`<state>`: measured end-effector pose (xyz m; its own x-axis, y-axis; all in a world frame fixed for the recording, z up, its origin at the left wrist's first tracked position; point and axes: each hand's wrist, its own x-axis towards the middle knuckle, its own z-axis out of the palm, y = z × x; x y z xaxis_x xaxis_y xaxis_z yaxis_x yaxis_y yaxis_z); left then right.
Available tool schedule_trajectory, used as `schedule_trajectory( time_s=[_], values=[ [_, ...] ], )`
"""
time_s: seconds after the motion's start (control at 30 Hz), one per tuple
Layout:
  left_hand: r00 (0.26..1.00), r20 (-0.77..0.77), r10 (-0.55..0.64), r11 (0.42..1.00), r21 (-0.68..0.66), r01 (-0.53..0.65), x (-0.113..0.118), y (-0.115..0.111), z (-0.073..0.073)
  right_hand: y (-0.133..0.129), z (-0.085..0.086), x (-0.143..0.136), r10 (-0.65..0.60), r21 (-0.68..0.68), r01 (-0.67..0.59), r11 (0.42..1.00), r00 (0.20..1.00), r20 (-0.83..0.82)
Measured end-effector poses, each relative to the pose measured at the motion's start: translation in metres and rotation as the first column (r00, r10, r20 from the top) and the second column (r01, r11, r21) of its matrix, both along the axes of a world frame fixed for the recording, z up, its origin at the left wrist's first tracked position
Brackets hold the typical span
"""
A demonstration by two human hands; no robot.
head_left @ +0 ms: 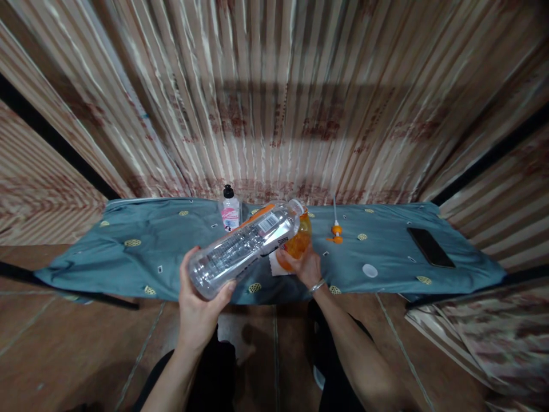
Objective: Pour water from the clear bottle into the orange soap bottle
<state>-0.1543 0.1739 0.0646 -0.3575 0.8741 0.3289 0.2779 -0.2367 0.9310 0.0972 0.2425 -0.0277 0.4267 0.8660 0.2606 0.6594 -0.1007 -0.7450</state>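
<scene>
My left hand (202,303) is wrapped round the base of a large clear plastic bottle (240,252) with an orange-edged label. The bottle is tilted, its neck pointing up and to the right. Its mouth lies over the top of an orange bottle (299,243); whether the two touch I cannot tell. My right hand (305,265) grips that orange bottle low on its side, as it stands on the cloth. A white paper piece (278,266) shows beside its base. To the right lies an orange pump head (337,232) with a white tube.
A small clear bottle with a black cap (229,209) and pink label stands at the back left. A white round cap (369,270) and a dark phone (430,247) lie on the right of the blue-green cloth (171,257). Striped curtains hang behind; black poles frame both sides.
</scene>
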Motion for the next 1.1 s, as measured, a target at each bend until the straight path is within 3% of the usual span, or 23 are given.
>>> schedule_trajectory(
  time_s=[0.4, 1.1],
  values=[
    [1.000, 0.022, -0.020, 1.000, -0.012, 0.021, 0.0005, -0.0001, 0.0002, 0.0004, -0.0075, 0.0036, 0.024, 0.052, -0.024, 0.998, 1.000, -0.010],
    [1.000, -0.013, -0.007, 1.000, 0.016, 0.007, 0.0008, -0.0004, -0.0009, -0.0004, -0.0019, 0.0029, 0.004, -0.004, -0.004, 1.000, 1.000, 0.028]
  ],
)
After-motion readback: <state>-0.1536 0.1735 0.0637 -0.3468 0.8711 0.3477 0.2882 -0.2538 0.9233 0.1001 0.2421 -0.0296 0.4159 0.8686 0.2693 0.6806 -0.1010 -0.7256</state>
